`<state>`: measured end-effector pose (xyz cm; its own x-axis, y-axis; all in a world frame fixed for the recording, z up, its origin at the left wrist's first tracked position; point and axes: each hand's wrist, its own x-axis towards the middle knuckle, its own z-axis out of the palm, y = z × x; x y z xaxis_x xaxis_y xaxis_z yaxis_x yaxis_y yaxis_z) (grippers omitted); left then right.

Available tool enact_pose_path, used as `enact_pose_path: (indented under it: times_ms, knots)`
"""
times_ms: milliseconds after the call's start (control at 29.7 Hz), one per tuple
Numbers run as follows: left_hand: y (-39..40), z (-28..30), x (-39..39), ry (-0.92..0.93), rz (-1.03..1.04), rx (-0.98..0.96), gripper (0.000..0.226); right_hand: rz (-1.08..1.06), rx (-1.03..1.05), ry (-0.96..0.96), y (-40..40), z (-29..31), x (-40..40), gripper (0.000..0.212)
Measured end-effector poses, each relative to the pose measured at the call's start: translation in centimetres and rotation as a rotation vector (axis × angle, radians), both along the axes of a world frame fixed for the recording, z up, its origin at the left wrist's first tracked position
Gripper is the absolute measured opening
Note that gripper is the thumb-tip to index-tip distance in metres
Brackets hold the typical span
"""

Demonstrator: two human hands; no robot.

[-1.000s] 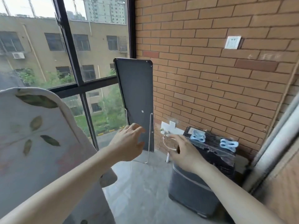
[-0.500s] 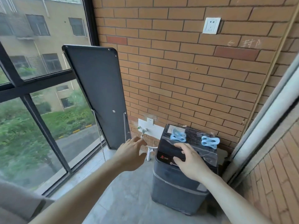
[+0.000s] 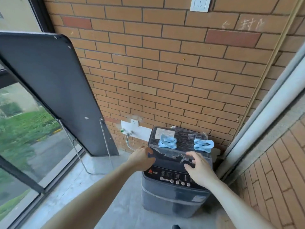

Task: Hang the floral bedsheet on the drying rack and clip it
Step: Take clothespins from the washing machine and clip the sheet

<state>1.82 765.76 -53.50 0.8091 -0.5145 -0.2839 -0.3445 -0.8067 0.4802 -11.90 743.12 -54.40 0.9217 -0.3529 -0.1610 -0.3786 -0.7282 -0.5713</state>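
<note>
Bedsheet: not in view, so hanging cannot be judged.
Clips: two pale-blue pairs on the washing machine [image 3: 175,194] lid, left pair [image 3: 167,140] at 12 o'clock, right pair [image 3: 203,145] at 1 o'clock.
Left hand [image 3: 141,158]: fingers loosely curled, holding nothing, at the lid's left edge.
Right hand [image 3: 197,167]: fingers spread, empty, short of the right pair.
Progress: clipping is left; fetching clips seems the current step.

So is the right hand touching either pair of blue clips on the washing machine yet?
Apart. The head view shows the right hand over the washing machine lid's front, with dark lid visible between its fingertips and both pairs of blue clips.
</note>
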Motion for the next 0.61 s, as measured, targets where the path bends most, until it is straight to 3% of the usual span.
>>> enact_pose_path:
  times_ms: [202, 438, 607]
  knots:
    - [-7.8, -4.1, 6.2, 0.139, 0.103, 0.006, 0.044, -0.115, 0.046, 0.059, -10.0, -4.5, 6.3, 0.047]
    - [-14.3, -9.1, 12.9, 0.313, 0.323, 0.011, 0.064, -0.219, -0.016, 0.135, -19.9, -9.6, 11.5, 0.046]
    - [-18.8, -12.2, 16.3, 0.364, 0.451, 0.011, 0.048, -0.269, -0.064, 0.216, -26.4, -13.3, 15.1, 0.052]
